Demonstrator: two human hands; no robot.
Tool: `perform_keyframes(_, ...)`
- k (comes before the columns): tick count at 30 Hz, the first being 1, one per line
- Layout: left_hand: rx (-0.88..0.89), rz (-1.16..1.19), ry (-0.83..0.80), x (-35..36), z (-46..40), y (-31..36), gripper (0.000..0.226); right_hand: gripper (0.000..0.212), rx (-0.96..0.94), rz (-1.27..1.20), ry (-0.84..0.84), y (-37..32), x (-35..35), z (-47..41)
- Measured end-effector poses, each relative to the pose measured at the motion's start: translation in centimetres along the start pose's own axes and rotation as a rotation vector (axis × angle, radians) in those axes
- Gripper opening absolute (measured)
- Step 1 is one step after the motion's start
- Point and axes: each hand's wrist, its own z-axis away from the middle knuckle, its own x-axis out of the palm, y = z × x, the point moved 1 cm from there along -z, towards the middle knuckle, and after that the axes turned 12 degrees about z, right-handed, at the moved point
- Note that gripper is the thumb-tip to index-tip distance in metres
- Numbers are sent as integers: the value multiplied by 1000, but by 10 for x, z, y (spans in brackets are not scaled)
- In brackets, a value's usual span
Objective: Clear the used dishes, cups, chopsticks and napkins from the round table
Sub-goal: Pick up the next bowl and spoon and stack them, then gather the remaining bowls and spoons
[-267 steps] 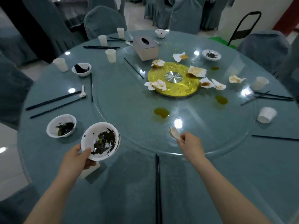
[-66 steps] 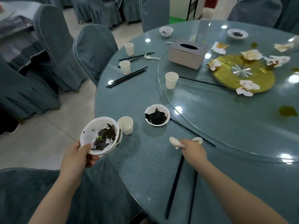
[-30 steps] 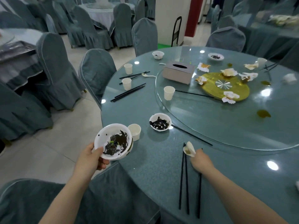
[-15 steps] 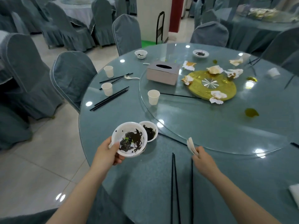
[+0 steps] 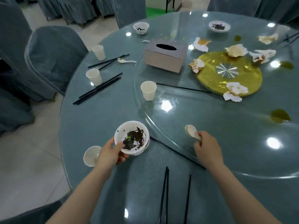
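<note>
My left hand (image 5: 111, 152) grips a stack of white bowls (image 5: 131, 139) with dark leftovers in the top one, low over the round table (image 5: 97, 120). My right hand (image 5: 207, 151) holds white spoons (image 5: 191, 132) by their handles over the edge of the glass turntable (image 5: 145, 117). A white cup (image 5: 90, 156) stands just left of my left hand. Black chopsticks (image 5: 164, 191) lie in front of me, with a single one (image 5: 187, 199) beside them. Another cup (image 5: 148, 90) stands on the glass.
A tissue box (image 5: 166, 54), a gold disc (image 5: 229, 73) and stained napkins (image 5: 234, 92) sit on the turntable. Two cups (image 5: 94, 76), chopsticks (image 5: 98, 88), a spoon (image 5: 126, 60) and two far bowls (image 5: 141, 28) ring the table. Covered chairs (image 5: 53, 57) stand at left.
My left hand brought the bowl stack down over the small bowl that stood beside it, which now shows under the stack. My right hand still holds the spoons.
</note>
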Motion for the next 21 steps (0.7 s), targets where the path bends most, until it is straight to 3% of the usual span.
perform_keyframes(7, -27, -65, -25, 6, -7, -2, 16, 11, -22, -20, 116, 5, 11, -4)
perform_keyframes(12, -56, -164, -72, 9, -15, -2, 15, 42, -19, -84, 117, 10, 12, 2)
perform_keyframes(17, -202, -260, -82, 6, -19, -12, 17, 38, -35, -84, 98, 12, 11, 5)
perform_keyframes(21, -239, -146, -55, 9, -22, -13, 22, 33, -42, -82, 53, 13, 8, 3)
